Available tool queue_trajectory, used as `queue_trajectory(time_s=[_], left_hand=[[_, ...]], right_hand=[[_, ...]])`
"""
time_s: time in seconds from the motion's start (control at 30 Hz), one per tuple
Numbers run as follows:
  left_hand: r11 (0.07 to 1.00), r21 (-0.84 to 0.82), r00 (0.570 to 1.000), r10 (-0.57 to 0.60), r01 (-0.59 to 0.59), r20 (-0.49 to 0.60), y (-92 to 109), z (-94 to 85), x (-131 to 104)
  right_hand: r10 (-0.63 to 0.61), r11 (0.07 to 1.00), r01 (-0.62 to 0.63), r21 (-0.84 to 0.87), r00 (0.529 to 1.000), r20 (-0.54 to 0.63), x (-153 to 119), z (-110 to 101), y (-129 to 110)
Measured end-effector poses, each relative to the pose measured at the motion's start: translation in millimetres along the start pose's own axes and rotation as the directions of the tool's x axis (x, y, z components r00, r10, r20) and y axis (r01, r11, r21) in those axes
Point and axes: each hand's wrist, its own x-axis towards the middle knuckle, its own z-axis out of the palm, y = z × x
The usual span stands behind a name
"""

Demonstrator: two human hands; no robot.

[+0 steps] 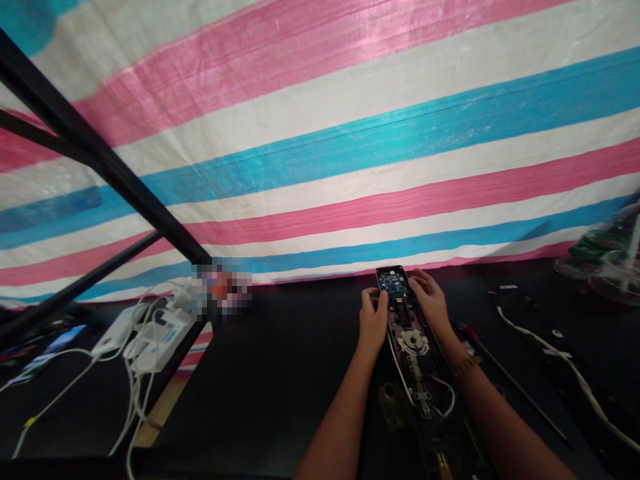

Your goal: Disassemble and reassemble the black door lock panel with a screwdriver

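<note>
On the black table lies a long, narrow opened electronic device [414, 340]. A blue-green circuit board [394, 283] fills its far end, and a round metal part sits near its middle. A thin white wire [453, 400] loops out over its right side. My left hand [374, 319] grips the left edge beside the board, thumb on top. Opposite it, my right hand [431, 299] has its fingers curled at the right edge of the same end; some fingertips are hidden. Just right of my right forearm is a long thin screwdriver [520, 387] with a red handle.
A whitish cable [565, 357] runs over dark parts at the right. Clear plastic containers [615, 267] stand at the far right. White power strips and tangled cables [155, 340] lie left, near a phone [55, 350] and a black metal frame [115, 170]. Striped sheeting [350, 147] hangs behind.
</note>
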Motion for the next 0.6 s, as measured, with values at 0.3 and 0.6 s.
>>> queue_trajectory(time_s=[0.3,0.6], left_hand=[[0.996,0.085,0.999,-0.027,0.029,-0.029,-6.7,-2.3,4.0],[0.993,0.085,0.995,-0.079,0.084,-0.058,-7.2,-1.2,4.7]], right_hand=[[-0.003,0.996,0.011,-0.089,0.996,0.092,1.2,-3.2,1.4],[-0.022,0.990,0.039,-0.135,0.992,0.125,1.9,-2.9,-0.2]])
